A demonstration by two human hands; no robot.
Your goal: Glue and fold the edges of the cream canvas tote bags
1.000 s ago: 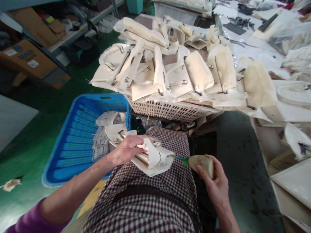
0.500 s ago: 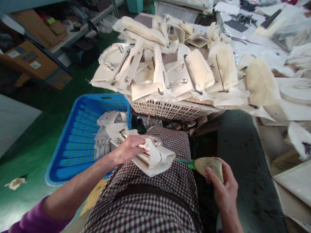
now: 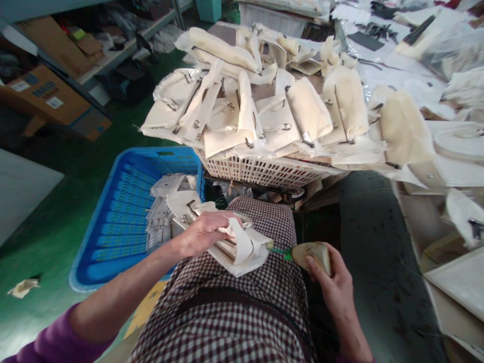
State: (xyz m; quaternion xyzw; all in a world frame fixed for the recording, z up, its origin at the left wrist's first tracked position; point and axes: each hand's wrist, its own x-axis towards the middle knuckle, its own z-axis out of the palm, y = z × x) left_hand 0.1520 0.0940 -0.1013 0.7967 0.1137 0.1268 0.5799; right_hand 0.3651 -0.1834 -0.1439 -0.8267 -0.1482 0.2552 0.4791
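Note:
A cream-white bag piece (image 3: 242,247) with metal fittings lies across my lap on a checked apron (image 3: 242,312). My left hand (image 3: 204,231) is closed over its top and presses it down. My right hand (image 3: 327,282) grips a tan squeeze bottle (image 3: 312,253) with a green nozzle (image 3: 282,250). The nozzle tip touches the right edge of the bag piece.
A blue plastic crate (image 3: 121,212) at my left holds several grey-white pieces. Ahead, a white lattice basket (image 3: 260,171) is heaped with cream bags (image 3: 276,111). More bags and parts cover the table (image 3: 434,126) at right. Shelves with cardboard boxes (image 3: 45,96) stand at far left over green floor.
My right hand pulled the bottle slightly right and away, then brought it back left so the nozzle meets the bag piece's edge again. My left hand kept its hold.

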